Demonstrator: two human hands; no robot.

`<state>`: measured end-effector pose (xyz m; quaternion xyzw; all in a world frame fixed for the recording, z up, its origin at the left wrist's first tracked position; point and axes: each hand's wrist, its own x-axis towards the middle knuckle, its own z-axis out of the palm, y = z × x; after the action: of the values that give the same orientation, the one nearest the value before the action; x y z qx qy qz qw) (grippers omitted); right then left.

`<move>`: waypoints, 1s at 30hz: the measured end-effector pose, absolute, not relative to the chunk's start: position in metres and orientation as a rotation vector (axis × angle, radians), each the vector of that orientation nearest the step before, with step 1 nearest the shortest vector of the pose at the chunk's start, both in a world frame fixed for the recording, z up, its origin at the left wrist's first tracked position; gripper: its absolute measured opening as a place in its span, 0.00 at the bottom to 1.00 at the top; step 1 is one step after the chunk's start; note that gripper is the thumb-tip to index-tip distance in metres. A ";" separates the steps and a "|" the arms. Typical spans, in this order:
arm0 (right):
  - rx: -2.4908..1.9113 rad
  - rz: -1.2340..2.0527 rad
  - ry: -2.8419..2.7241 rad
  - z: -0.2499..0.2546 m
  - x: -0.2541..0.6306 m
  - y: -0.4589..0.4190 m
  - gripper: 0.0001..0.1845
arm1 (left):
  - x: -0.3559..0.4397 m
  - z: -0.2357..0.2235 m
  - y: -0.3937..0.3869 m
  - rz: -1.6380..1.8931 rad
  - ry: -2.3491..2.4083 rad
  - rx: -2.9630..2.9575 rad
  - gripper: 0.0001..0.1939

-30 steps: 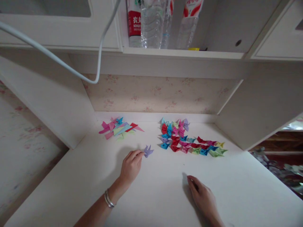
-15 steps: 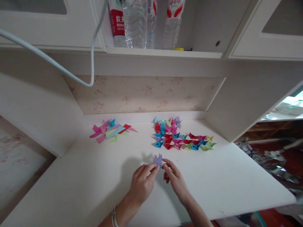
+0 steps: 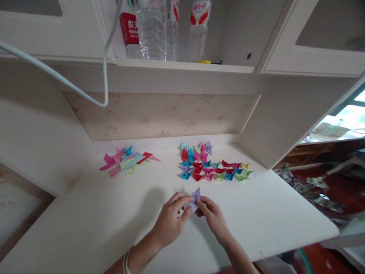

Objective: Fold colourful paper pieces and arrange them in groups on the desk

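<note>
A small folded purple paper piece (image 3: 195, 197) is pinched between the fingertips of both my hands above the white desk (image 3: 114, 220). My left hand (image 3: 171, 220), with a bracelet at the wrist, grips it from the left. From the right, my right hand (image 3: 213, 217) grips the same piece. Behind them lies a cluster of several folded coloured paper pieces (image 3: 211, 167). A looser pile of flat coloured paper pieces (image 3: 127, 160) lies at the back left.
A shelf above holds plastic water bottles (image 3: 156, 28). A white cable (image 3: 71, 87) hangs in a loop at the upper left. White cabinet walls close the desk nook on both sides; the desk's right edge (image 3: 327, 232) drops off.
My left hand carried the purple piece from near the coloured cluster towards me. My right hand came up off the desk and took hold of it too. The view shifted right.
</note>
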<state>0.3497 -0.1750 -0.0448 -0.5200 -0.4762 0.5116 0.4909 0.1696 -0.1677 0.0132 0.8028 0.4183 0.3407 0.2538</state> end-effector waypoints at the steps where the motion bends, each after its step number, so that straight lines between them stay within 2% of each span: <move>1: -1.282 1.224 -1.192 -0.044 0.353 -0.176 0.22 | 0.171 0.019 -0.160 0.891 1.138 2.213 0.12; 11: -1.422 1.130 -1.316 -0.042 0.374 -0.186 0.25 | 0.204 0.044 -0.107 0.195 0.906 2.853 0.11; 18: -1.422 1.098 -1.295 -0.044 0.392 -0.183 0.24 | 0.231 0.048 -0.097 0.057 0.823 2.901 0.12; 22: -1.422 1.100 -1.163 -0.051 0.412 -0.175 0.29 | 0.247 0.054 -0.083 0.096 0.878 2.842 0.12; 25: -1.529 1.056 -1.129 -0.061 0.434 -0.172 0.31 | 0.260 0.061 -0.060 0.184 0.947 2.799 0.13; 30: -1.791 0.896 -1.283 -0.076 0.456 -0.170 0.28 | 0.283 0.069 0.000 0.182 1.064 2.685 0.12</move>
<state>0.4561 -0.1703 -0.0760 -0.6989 -0.5008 0.3495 0.3724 0.2834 0.0002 0.0690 0.9206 0.3650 0.0624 0.1237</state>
